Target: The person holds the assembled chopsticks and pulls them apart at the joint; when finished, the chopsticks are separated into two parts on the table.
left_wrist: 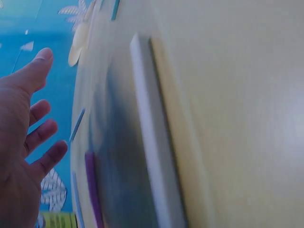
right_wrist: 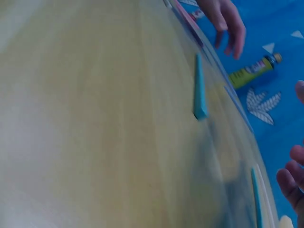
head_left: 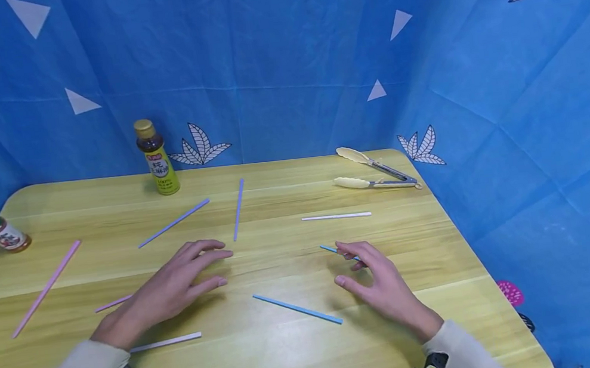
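My left hand hovers over the left half of the table, fingers spread and holding nothing. Beneath its wrist lies a white stick, large in the left wrist view; a purple stick is partly hidden behind the forearm. My right hand, fingers loosely bent, hangs above a short-looking blue stick, which its fingers partly cover in the head view. The right wrist view shows that stick on the table, apart from the fingers. Between both hands lies another blue stick.
Farther back lie two violet-blue sticks and a white stick. A pink stick lies at left, near a green-capped jar. An oil bottle stands at the back; tongs lie spread at back right. Blue curtains border the table.
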A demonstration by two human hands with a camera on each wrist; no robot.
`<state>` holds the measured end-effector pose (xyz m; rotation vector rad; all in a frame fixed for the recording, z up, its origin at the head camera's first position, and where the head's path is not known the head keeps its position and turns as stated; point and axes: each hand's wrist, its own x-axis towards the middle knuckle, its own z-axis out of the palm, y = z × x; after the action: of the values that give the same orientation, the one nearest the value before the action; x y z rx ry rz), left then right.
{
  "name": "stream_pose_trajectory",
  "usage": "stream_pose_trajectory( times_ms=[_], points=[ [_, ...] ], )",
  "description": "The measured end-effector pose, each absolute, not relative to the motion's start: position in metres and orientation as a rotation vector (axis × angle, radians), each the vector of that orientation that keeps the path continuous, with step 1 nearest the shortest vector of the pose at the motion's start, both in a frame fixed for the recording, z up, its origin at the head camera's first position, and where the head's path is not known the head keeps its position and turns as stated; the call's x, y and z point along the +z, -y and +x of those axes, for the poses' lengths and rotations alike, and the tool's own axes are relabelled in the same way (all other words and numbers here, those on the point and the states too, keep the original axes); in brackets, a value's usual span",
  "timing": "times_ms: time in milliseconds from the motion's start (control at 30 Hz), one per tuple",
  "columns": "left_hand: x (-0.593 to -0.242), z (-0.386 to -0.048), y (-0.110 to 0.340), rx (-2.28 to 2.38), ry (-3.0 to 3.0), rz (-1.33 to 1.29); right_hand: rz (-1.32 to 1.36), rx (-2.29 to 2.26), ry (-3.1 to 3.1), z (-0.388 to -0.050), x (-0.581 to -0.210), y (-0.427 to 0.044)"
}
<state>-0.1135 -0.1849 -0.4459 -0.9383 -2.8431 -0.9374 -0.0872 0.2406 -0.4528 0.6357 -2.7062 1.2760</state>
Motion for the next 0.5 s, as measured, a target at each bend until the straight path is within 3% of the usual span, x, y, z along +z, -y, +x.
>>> stream_pose_trajectory(
  times_ms=[500],
  points=[
    [-0.458, -0.112, 0.129, -0.972, 2.829, -1.268, 0.925, 1.163, 2.822, -0.061, -0.464, -0.219]
  ],
)
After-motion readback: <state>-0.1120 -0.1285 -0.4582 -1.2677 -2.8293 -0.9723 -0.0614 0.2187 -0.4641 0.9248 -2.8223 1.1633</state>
